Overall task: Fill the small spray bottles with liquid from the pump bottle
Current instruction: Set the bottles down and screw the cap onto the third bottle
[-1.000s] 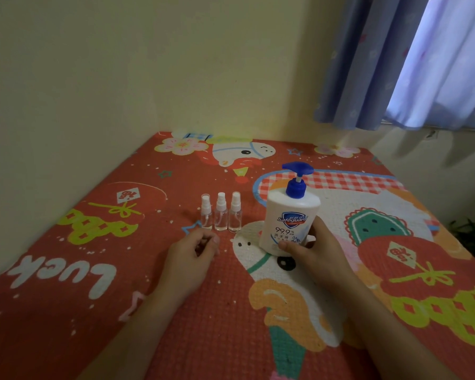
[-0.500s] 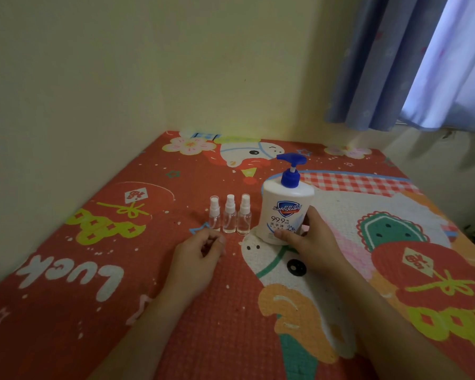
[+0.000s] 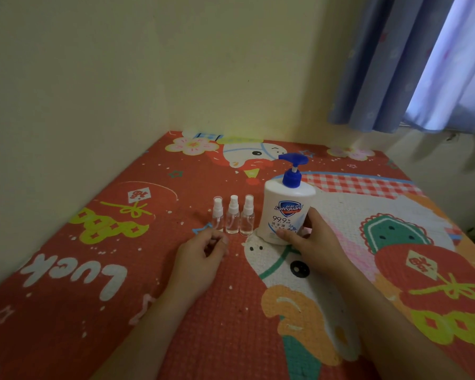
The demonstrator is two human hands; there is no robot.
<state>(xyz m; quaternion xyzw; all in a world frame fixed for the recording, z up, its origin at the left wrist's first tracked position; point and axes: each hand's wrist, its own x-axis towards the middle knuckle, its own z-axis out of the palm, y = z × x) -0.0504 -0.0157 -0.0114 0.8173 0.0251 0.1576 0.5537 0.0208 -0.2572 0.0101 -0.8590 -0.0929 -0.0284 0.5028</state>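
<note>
**Pump bottle set down beside the three spray bottles**

Since a second ago you have brought the pump bottle [image 3: 288, 212] down and leftward; it now stands upright on the mat [image 3: 66, 311], just right of the row. Your right hand [image 3: 317, 242] wraps its lower body, thumb across the label reading "Safeguard" and "99.9%" above Chinese characters. Your left hand [image 3: 200, 259] rests on the mat with fingers loosely curled, holding nothing, just in front of the three small spray bottles [image 3: 233, 215], which stand capped and side by side. The mat is printed "Luck".
</note>
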